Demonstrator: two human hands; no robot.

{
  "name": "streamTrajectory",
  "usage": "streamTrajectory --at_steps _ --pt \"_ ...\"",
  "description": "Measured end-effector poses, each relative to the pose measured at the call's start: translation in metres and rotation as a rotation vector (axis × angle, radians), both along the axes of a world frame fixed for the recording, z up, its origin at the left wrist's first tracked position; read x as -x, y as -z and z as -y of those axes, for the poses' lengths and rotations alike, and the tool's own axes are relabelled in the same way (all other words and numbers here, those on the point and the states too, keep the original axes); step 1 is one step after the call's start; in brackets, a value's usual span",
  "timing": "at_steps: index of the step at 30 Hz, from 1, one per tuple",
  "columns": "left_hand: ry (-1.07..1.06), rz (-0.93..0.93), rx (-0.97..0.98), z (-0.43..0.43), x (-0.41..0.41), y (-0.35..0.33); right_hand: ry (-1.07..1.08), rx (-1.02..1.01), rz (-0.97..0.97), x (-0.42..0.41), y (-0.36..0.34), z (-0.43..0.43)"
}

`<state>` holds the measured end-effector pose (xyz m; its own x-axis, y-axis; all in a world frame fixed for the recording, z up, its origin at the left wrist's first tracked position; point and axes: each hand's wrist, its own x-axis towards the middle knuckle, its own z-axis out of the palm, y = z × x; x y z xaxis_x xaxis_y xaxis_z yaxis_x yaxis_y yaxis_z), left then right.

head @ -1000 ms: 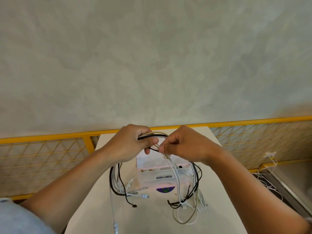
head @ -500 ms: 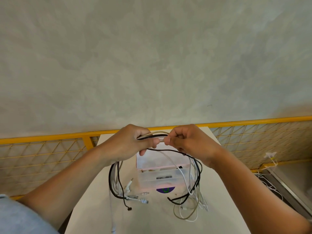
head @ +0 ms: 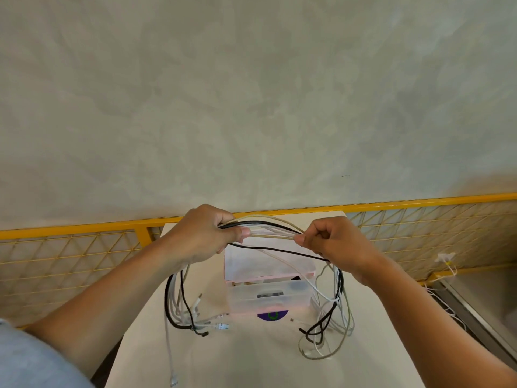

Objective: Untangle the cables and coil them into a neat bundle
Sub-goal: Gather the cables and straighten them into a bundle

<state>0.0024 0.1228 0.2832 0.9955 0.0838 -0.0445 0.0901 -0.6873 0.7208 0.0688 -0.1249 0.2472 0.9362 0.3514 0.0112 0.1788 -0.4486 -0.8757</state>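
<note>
A bunch of black, white and beige cables (head: 268, 232) stretches between my two hands above a small table. My left hand (head: 204, 236) grips the bunch in its fist. My right hand (head: 333, 242) pinches the strands between thumb and fingertips. From both hands the cables hang down in loops, a black and white loop (head: 179, 303) on the left and a tangle of black, white and beige strands (head: 333, 320) on the right. Loose plug ends (head: 215, 326) dangle near the table top.
On the cream table (head: 251, 359) stands a clear plastic box (head: 268, 295) with a pink-edged lid raised behind it. A yellow mesh fence (head: 70, 256) runs behind the table against a grey wall. More white cords (head: 444, 264) hang at the right by a metal surface.
My right hand has moved to the right, away from the left hand, and drawn the cables out into a longer span. The hanging loops have spread wider apart.
</note>
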Motion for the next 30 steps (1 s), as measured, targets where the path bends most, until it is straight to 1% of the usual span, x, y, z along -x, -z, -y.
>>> streamTrajectory --at_steps 5,10,13,14,18,20,22,23,24,27,28,30 --pt "-0.007 -0.02 0.002 -0.001 0.001 0.003 0.011 0.022 0.0 -0.002 0.006 0.007" --pt "-0.014 -0.025 0.004 -0.002 -0.001 0.008 0.092 -0.024 0.005 -0.008 0.013 0.01" --pt "0.017 -0.051 0.034 -0.004 0.001 0.008 0.091 -0.053 0.033 -0.01 0.017 0.013" --pt "0.037 -0.057 0.046 -0.004 0.001 0.008 0.079 -0.02 0.056 -0.011 0.017 0.014" --pt "0.089 -0.063 0.072 -0.002 0.003 0.006 0.026 0.27 0.23 -0.007 0.01 0.009" --pt "0.113 -0.065 0.068 -0.001 0.003 0.004 0.016 0.342 0.288 -0.007 0.007 0.007" --pt "0.139 -0.077 0.051 -0.002 0.004 0.002 -0.006 0.368 0.329 -0.009 0.008 0.006" --pt "0.153 -0.078 0.043 -0.002 0.004 0.001 -0.018 0.344 0.321 -0.009 0.008 0.005" --pt "0.167 -0.084 0.041 -0.001 0.005 0.0 -0.036 0.29 0.27 -0.009 0.009 0.004" --pt "0.192 -0.078 0.005 -0.001 0.006 0.0 -0.19 -0.022 -0.04 -0.01 0.009 0.002" --pt "0.19 -0.075 -0.014 -0.002 0.006 0.0 -0.24 -0.095 -0.105 -0.01 0.009 0.003" --pt "0.181 -0.083 -0.047 -0.004 0.007 0.001 -0.301 -0.165 -0.148 -0.008 0.008 0.006"
